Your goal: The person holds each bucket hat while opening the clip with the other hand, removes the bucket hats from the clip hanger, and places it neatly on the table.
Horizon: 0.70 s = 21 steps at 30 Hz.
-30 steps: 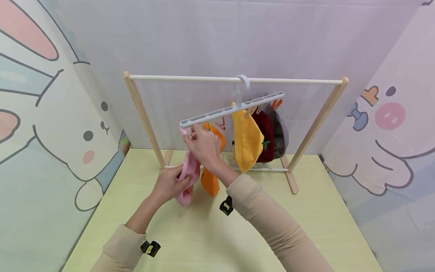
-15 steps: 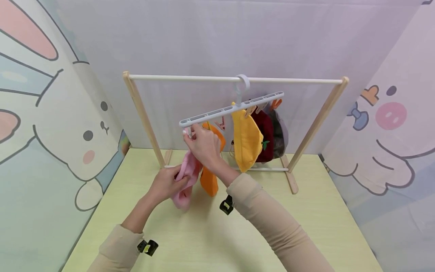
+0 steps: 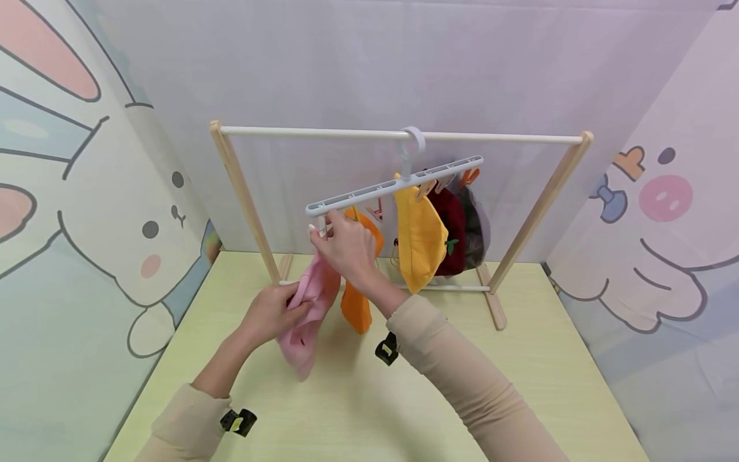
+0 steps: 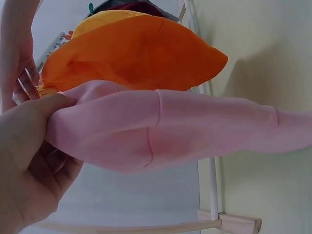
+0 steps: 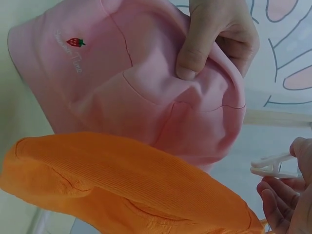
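My left hand [image 3: 270, 317] pinches a pink bucket hat [image 3: 306, 321] between thumb and fingers, with the brim hanging down over the table. A small strawberry and white lettering decorate that hat [image 5: 117, 78] in the right wrist view. My right hand [image 3: 346, 250] holds a white clothespin [image 5: 273, 165] under the left end of the grey hanger [image 3: 352, 197]. Hat and clothespin are apart in the right wrist view. Just behind hangs an orange hat [image 3: 356, 308], partly hidden by my right hand in the head view.
The hanger hooks onto a white rail [image 3: 312, 132] of a wooden-legged rack [image 3: 245, 199]. Farther along it hang a yellow hat [image 3: 418, 237], a dark red hat [image 3: 453, 224] and a grey hat [image 3: 478, 231]. A red clothespin [image 3: 376, 210] and an orange clothespin [image 3: 470, 177] are also there.
My left hand has moved a little left and toward me with the pink hat, which has unfolded and hangs lower. My right hand has stayed at the hanger's end.
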Available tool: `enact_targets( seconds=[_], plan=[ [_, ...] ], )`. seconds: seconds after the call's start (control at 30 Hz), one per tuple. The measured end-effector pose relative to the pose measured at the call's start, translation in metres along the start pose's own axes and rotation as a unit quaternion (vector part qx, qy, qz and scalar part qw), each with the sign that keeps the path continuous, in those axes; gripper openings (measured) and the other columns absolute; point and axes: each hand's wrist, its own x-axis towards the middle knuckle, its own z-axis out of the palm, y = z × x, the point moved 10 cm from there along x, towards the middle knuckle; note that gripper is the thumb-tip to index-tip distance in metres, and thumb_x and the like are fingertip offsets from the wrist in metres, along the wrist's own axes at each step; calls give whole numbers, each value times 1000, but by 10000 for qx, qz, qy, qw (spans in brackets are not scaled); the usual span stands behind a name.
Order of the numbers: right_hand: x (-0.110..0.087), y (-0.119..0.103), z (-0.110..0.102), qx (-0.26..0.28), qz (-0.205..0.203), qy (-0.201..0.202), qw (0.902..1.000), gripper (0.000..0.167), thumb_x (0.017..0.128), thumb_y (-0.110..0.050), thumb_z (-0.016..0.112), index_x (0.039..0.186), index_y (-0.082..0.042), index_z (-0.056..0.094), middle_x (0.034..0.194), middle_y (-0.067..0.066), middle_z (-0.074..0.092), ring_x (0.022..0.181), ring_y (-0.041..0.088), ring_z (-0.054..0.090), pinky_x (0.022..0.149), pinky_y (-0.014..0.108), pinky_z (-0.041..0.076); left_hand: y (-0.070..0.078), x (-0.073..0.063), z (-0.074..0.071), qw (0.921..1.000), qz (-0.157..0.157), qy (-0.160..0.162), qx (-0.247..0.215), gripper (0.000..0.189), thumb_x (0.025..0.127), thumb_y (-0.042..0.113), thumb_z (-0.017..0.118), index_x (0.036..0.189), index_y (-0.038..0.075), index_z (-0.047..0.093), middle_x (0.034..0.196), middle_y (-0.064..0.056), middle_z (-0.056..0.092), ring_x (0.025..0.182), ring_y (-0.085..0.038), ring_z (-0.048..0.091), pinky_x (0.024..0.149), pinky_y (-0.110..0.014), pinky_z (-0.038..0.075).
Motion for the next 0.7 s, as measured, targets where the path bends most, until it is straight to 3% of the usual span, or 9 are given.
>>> enact_targets(
  seconds=[0.4,0.7],
  plan=[
    [0,0,1,35,-95,2,9999,28,84,-43,59,88,-15,57,72,-5,65,49,9,50,43,19,34,-13,-6,-9,9990,-218,-138,360,17,78,21,72,71,13,58,53,8,40,50,-8,40,46,-22,34],
    [1,-1,2,-43,-194,20,9998,26,84,-41,59,87,-16,56,70,-7,63,48,8,47,42,19,33,-24,-14,-20,9980,-253,-185,549,20,78,20,72,68,16,54,53,9,40,51,-7,39,46,-22,34]
  ],
)
